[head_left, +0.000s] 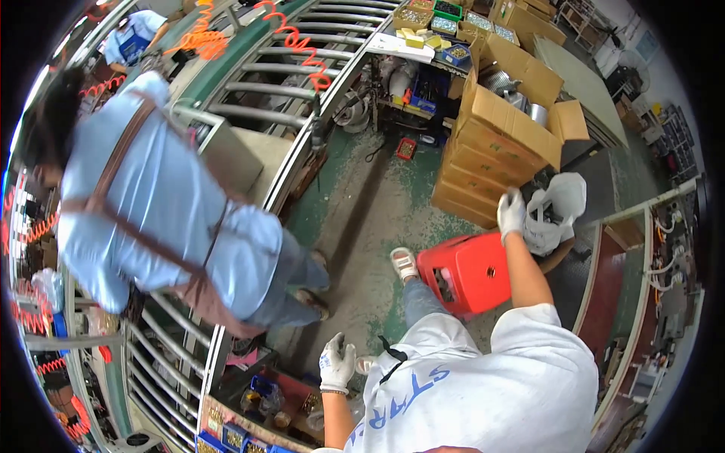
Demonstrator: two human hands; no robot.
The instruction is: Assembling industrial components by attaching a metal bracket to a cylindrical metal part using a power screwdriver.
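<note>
My left hand [337, 364], in a white knitted glove, hangs in the air beside my white shirt. Its fingers are apart and nothing is in them. My right hand [511, 212], gloved alike, reaches out over the far edge of a red plastic stool [472, 273]. It is close to a white plastic bag [555, 211] and to the side of the stacked brown cartons [483, 162]. Blur hides how its fingers are bent. Metal parts [517, 97] show inside the open top carton [555, 83].
Another person in a blue shirt [166, 189] stands at left beside a roller conveyor [279, 87]. A small red tray [406, 148] lies on the worn green floor [355, 181]. Bins of small parts [234, 436] line the bench at lower left. A shelf frame [642, 279] stands at right.
</note>
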